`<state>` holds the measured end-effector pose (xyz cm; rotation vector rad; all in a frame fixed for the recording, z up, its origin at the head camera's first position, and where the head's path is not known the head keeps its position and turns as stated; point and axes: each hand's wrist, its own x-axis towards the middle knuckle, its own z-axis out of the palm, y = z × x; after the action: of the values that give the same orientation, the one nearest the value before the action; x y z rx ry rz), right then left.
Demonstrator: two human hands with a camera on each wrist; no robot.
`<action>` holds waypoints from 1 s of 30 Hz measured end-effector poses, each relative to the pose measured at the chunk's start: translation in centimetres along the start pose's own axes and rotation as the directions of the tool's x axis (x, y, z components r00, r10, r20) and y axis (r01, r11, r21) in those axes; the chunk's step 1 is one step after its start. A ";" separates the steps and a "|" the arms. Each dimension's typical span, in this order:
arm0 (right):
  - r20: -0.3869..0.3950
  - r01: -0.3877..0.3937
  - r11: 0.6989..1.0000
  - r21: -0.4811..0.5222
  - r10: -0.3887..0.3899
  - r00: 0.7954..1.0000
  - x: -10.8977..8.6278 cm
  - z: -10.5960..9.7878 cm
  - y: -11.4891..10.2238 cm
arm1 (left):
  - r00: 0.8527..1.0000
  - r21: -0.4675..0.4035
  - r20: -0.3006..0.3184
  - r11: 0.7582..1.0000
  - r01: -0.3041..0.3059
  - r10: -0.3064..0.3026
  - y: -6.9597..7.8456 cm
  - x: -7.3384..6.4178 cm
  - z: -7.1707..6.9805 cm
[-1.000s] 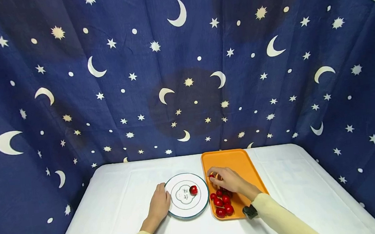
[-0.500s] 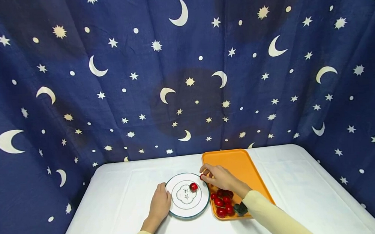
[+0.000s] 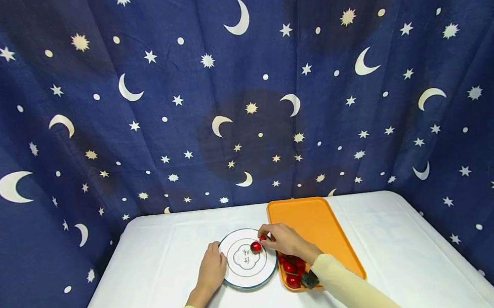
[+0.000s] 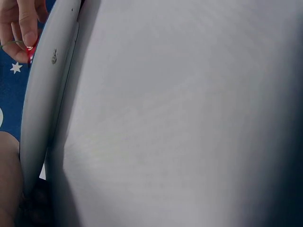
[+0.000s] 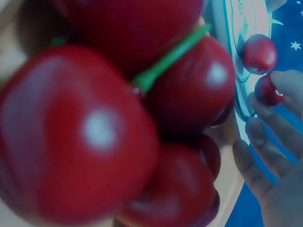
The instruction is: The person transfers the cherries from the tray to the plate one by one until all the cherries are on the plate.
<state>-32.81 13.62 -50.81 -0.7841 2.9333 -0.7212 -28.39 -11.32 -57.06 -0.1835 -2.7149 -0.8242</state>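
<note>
A white plate [image 3: 260,271] with a dark rim and printed lettering sits mid-table. My left hand [image 3: 211,269] grips its left edge; in the left wrist view the plate's pale side [image 4: 40,109] runs beside that hand. Over the plate's right part, my right hand [image 3: 287,242] pinches a small red cherry [image 5: 268,91] between thumb and forefinger, its other fingers spread. A thin green stem [image 4: 12,42] shows at those fingers in the left wrist view. Close beside the held cherry, another cherry [image 3: 256,247] lies on the plate.
An orange tray [image 3: 306,212] stands to the right of the plate. Several red cherries [image 3: 292,281] lie in its near left corner, under my right forearm, some with green stems. A blue curtain [image 3: 160,132] with moons and stars hangs behind the white table [image 3: 158,252].
My right hand has moved left from over the tray to over the plate, carrying the cherry. The left hand has stayed at the plate's edge.
</note>
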 end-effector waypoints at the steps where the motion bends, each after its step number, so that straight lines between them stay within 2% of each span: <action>1: -0.003 -0.003 1.000 0.001 0.003 1.000 0.1 0.1 0.0 | 1.000 0.002 -0.002 1.000 0.001 -0.001 0.0 0.0 0.0; 11: -0.053 -0.057 0.996 -0.065 0.054 0.997 0.3 0.9 0.2 | 1.000 0.012 -0.020 1.000 -0.012 0.012 0.1 0.0 -0.1; 18: -0.051 -0.030 0.993 -0.111 0.025 0.998 0.1 1.2 0.2 | 1.000 0.013 -0.014 1.000 -0.003 0.003 0.2 0.0 -0.1; 30: -0.009 -0.016 0.996 -0.084 0.015 1.000 -0.4 0.9 0.0 | 1.000 0.011 -0.015 1.000 -0.007 0.008 0.1 0.0 -0.1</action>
<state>-32.30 13.40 -51.68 -0.7655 2.9913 -0.6052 -28.29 -11.28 -56.89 -0.1845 -2.7029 -0.8053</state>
